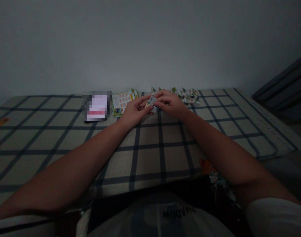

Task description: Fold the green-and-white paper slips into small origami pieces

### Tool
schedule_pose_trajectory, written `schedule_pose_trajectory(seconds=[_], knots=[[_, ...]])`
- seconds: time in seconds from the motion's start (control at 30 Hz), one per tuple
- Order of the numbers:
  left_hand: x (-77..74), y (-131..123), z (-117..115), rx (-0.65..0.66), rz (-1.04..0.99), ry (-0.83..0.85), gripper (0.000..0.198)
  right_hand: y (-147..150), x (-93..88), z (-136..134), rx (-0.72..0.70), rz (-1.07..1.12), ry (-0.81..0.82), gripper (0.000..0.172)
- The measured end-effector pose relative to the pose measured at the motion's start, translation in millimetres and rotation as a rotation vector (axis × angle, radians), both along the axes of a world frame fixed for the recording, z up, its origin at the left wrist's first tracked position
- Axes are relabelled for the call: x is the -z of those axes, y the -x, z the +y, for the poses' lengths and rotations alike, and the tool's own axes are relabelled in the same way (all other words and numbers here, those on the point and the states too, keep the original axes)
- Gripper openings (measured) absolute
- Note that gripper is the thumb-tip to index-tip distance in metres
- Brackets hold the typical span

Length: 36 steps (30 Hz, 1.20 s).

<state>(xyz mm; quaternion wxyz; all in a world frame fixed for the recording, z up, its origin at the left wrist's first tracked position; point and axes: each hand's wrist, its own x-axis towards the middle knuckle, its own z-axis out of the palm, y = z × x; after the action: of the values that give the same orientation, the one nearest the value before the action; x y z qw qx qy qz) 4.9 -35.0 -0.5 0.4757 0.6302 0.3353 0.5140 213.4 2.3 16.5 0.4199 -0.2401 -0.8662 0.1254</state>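
Between both hands, above the checked cloth, is a small folded piece of printed paper [151, 101]. My left hand [135, 110] grips its left side with thumb and fingers. My right hand [170, 102] pinches the paper from the right, thumb in front and fingers behind. Just left of my left hand lies a stack of printed paper sheets [123, 99], green-edged with small pictures. Behind and right of my right hand, several small folded paper pieces [189, 95] with pointed corners lie in a cluster. The fingers partly hide the held paper's shape.
A phone [98, 107] with a lit, blurred screen lies left of the paper stack. The checked tablecloth [150, 158] covers the table, which meets a plain wall [150, 46] at the back. A dark striped object [283, 79] leans at the right.
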Motion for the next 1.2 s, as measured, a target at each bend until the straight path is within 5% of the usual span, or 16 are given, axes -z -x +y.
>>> schedule_pose_trajectory(seconds=[0.37, 0.73, 1.2], knots=[[-0.9, 0, 2, 0.026, -0.009, 0.029, 0.064, 6, 4.1, 2, 0.070, 0.103, 0.044, 0.035], [3.2, -2, -1, -0.009, 0.040, -0.016, 0.058, 0, -5.4, -2, 0.001, -0.029, 0.026, 0.034], [-0.6, 1, 4, 0.002, 0.058, -0.065, 0.048, 9, -5.8, -11, 0.086, 0.197, 0.145, 0.026]])
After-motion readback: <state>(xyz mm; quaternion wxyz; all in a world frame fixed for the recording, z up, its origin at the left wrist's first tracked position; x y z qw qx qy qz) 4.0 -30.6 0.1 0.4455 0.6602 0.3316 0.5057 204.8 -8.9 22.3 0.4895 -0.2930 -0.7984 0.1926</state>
